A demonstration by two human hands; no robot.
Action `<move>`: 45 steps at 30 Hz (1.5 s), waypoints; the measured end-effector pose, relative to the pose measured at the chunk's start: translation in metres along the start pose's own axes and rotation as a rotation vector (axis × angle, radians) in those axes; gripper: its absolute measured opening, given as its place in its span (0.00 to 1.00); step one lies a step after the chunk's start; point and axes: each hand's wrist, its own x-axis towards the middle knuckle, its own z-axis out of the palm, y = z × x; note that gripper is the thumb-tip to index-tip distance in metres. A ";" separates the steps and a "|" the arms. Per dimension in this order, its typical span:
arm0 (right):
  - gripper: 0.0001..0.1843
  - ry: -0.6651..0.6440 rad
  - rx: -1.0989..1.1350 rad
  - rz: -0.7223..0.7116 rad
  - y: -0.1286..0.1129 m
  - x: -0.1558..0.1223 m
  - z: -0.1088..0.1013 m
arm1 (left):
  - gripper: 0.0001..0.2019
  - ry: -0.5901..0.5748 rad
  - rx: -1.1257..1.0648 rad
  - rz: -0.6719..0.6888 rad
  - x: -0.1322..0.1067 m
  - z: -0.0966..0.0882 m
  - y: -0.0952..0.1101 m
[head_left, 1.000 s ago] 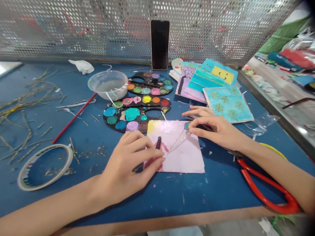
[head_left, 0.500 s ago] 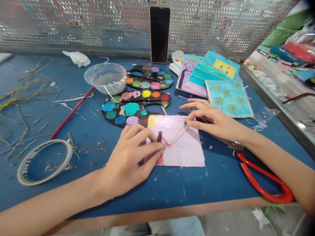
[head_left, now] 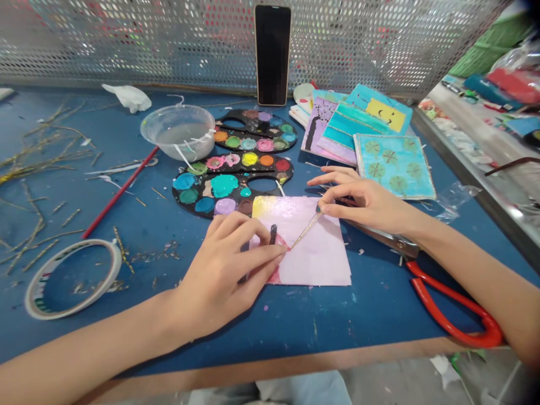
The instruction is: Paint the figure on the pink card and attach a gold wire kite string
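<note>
A small pink painted card (head_left: 314, 256) lies on the blue table (head_left: 358, 315) in front of me. My left hand (head_left: 223, 275) rests on the card's left edge, fingertips pressed down on the lower end of a thin glittery strip (head_left: 304, 231). My right hand (head_left: 363, 202) pinches the strip's upper end near the card's top right corner. The strip runs diagonally across the card. A dark painted mark (head_left: 273, 233) shows beside my left fingers.
Two black paint palettes (head_left: 236, 180) lie behind the card, with a clear bowl (head_left: 178, 132) and a red brush (head_left: 120, 193) to their left. A phone (head_left: 273, 53) leans on the mesh wall. Painted cards (head_left: 394, 166) are stacked at right. Red-handled scissors (head_left: 455, 315) lie under my right forearm; tape roll (head_left: 71, 278) left.
Both hands have stayed on the strip and card; the strip's upper end has been drawn straighter. The view has shifted slightly, so everything sits a little higher in frame.
</note>
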 end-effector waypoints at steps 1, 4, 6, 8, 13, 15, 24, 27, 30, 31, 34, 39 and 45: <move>0.12 -0.001 0.000 0.000 0.000 0.000 0.000 | 0.11 0.000 0.002 0.003 0.000 0.000 0.000; 0.11 -0.004 -0.003 0.003 0.000 0.000 0.000 | 0.11 0.000 0.007 0.013 0.001 0.000 0.000; 0.11 -0.003 -0.002 0.006 0.000 0.000 0.001 | 0.10 -0.001 0.006 0.015 0.001 0.001 0.000; 0.11 -0.003 -0.001 0.010 0.000 -0.001 0.001 | 0.10 0.000 0.000 0.007 0.002 0.001 0.001; 0.12 -0.015 -0.004 0.005 0.001 -0.001 0.000 | 0.10 0.000 -0.010 -0.003 0.002 0.001 0.002; 0.12 -0.017 -0.003 -0.002 0.002 -0.002 0.000 | 0.10 -0.004 -0.008 -0.005 0.002 0.001 0.002; 0.11 -0.015 0.007 0.003 0.003 -0.002 0.000 | 0.09 -0.011 -0.010 -0.018 0.003 0.001 0.002; 0.11 -0.013 0.014 0.009 0.002 -0.002 0.000 | 0.09 -0.017 -0.008 -0.021 0.003 0.000 0.002; 0.12 -0.013 0.012 0.013 0.002 -0.002 0.000 | 0.10 -0.029 -0.003 -0.022 0.003 0.000 0.003; 0.12 -0.014 0.010 0.014 0.002 -0.001 0.000 | 0.10 -0.033 -0.001 -0.022 0.003 0.000 0.003; 0.12 -0.017 0.010 0.014 0.003 -0.002 0.000 | 0.09 -0.037 -0.001 -0.020 0.003 0.000 0.003; 0.12 -0.017 0.021 0.012 0.003 -0.002 0.000 | 0.11 -0.047 0.012 -0.017 0.003 0.000 0.003; 0.12 -0.019 0.043 0.015 0.002 -0.002 -0.001 | 0.10 -0.064 0.030 -0.021 0.003 0.001 0.002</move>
